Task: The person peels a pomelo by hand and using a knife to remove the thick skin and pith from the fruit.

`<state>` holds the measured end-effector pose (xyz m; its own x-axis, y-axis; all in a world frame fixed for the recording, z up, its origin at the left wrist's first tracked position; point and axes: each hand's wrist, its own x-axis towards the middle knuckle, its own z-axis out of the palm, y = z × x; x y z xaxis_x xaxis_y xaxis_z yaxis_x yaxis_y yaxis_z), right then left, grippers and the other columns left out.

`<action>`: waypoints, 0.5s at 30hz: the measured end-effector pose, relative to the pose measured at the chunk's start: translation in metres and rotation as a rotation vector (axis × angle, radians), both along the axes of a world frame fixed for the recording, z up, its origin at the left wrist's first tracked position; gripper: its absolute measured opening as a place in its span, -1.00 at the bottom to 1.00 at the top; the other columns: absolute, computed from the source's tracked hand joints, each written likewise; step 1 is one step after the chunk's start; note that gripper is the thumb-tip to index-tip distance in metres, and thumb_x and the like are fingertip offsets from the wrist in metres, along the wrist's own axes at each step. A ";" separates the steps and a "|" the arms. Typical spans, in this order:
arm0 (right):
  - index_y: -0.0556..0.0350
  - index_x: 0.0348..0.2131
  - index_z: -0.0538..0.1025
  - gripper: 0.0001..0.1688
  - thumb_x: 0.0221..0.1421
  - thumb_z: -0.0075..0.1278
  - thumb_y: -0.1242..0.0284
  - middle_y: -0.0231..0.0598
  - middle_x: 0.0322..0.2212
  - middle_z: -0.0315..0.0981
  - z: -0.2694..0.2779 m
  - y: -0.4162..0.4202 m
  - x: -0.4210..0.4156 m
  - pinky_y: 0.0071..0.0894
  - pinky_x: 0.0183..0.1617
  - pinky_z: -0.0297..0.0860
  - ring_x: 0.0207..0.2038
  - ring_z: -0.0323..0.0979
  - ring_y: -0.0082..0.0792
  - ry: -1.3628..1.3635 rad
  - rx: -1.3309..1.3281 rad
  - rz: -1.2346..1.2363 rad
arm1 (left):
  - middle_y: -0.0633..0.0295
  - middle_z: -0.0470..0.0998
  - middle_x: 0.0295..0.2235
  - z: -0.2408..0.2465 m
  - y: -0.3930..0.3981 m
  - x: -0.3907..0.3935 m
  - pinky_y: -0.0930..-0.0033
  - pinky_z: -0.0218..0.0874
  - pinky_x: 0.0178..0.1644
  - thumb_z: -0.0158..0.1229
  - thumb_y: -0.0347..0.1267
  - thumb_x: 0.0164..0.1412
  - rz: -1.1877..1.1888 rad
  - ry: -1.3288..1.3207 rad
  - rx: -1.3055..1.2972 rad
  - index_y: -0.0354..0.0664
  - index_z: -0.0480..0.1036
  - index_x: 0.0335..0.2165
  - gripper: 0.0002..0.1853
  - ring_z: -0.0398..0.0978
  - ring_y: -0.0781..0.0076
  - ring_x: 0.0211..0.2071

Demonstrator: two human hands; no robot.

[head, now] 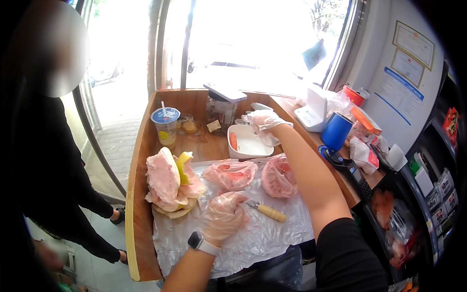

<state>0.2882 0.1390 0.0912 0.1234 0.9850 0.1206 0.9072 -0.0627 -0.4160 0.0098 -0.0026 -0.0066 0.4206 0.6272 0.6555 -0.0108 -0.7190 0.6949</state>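
Note:
My left hand [225, 214], in a clear plastic glove with a watch at the wrist, rests over the white plastic sheet [270, 233]; what its curled fingers hold cannot be made out. Just right of it lies a peeling tool with a wooden handle [271, 212]. My right hand [265, 122], also gloved, is above the right side of a white container [251, 148], which holds a piece of pink pomelo flesh [233, 141]. Two peeled pink pomelo portions, one [230, 174] in the middle and one [279, 177] to the right, lie near the container. Thick pomelo peels [164, 179] are piled at left.
A lidded drink cup [165, 126] and a clear jar [220, 109] with a phone [226, 93] on top stand at the back. Wooden rims [140, 204] edge the table. A blue cup [336, 131] and a handheld device stand on the right ledge. A person [51, 157] stands at left.

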 end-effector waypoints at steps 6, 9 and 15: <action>0.04 -0.15 0.50 -0.66 0.06 -0.04 0.34 -0.20 -0.11 0.45 0.043 -0.048 -0.002 -0.45 0.05 0.27 0.00 0.33 -0.27 0.304 -0.089 -0.040 | 0.03 0.53 -0.46 -0.001 0.000 -0.003 0.26 0.33 -0.26 -0.04 -0.56 -0.11 -0.002 -0.025 -0.060 -0.23 0.50 -0.43 -0.78 0.51 0.13 -0.41; 0.03 -0.14 0.50 -0.60 -0.01 -0.02 0.33 -0.23 -0.12 0.46 0.050 -0.077 -0.056 -0.51 0.00 0.30 -0.07 0.39 -0.32 0.316 -0.146 -0.161 | 0.04 0.53 -0.48 -0.007 0.004 -0.006 0.27 0.33 -0.28 -0.04 -0.57 -0.12 0.033 -0.071 -0.118 -0.24 0.49 -0.45 -0.80 0.50 0.15 -0.41; 0.08 0.17 0.18 0.05 -0.24 0.16 0.00 0.05 0.02 0.29 0.018 -0.129 -0.118 -0.35 0.13 0.21 0.04 0.31 -0.03 -0.205 -0.279 0.230 | 0.07 0.52 -0.51 0.002 0.000 -0.011 0.30 0.30 -0.33 0.00 -0.55 -0.11 0.093 0.121 -0.216 -0.22 0.48 -0.51 -0.86 0.49 0.17 -0.44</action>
